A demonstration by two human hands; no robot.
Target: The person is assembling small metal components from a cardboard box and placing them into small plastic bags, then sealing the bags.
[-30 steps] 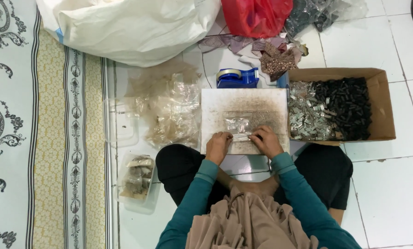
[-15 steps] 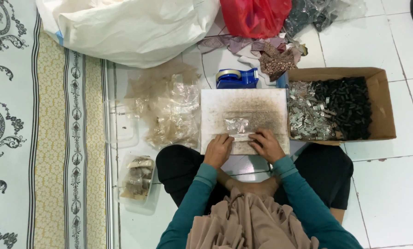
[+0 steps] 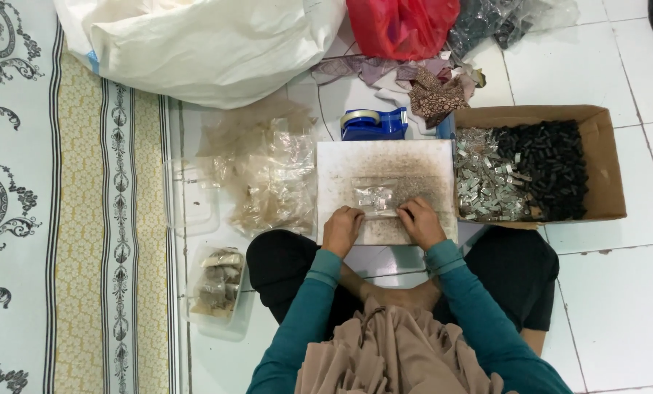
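While both hands press down on the small clear bag (image 3: 376,198) at the near edge of the white board (image 3: 414,164), little differs from a second ago: the bag lay a touch farther up the board then, and the hands have drawn slightly nearer the body, which reads as the same handling of one bag carried on rather than a fresh step.

Left of the board, a patterned mat (image 3: 64,219) covers the floor, and a clear lidded tub (image 3: 217,288) with filled packets sits near the person's knee. Between mat and board lies a loose heap of empty clear bags (image 3: 268,175). Behind that heap, farther from the person, slumps a big white sack (image 3: 202,44).

On the board, the left hand (image 3: 342,230) curls with fingertips on the bag's left corner, and the right hand (image 3: 421,223) does likewise at its right corner; whether either truly pinches the plastic I cannot tell. The bag holds a few small silvery pieces.

Just behind the board stands a blue tape dispenser (image 3: 374,124), with a red plastic bag (image 3: 403,25) and cloth scraps (image 3: 432,91) beyond. Right of the board, touching it, a cardboard box (image 3: 611,168) holds silvery and black small parts. White floor tiles (image 3: 632,292) spread to the right
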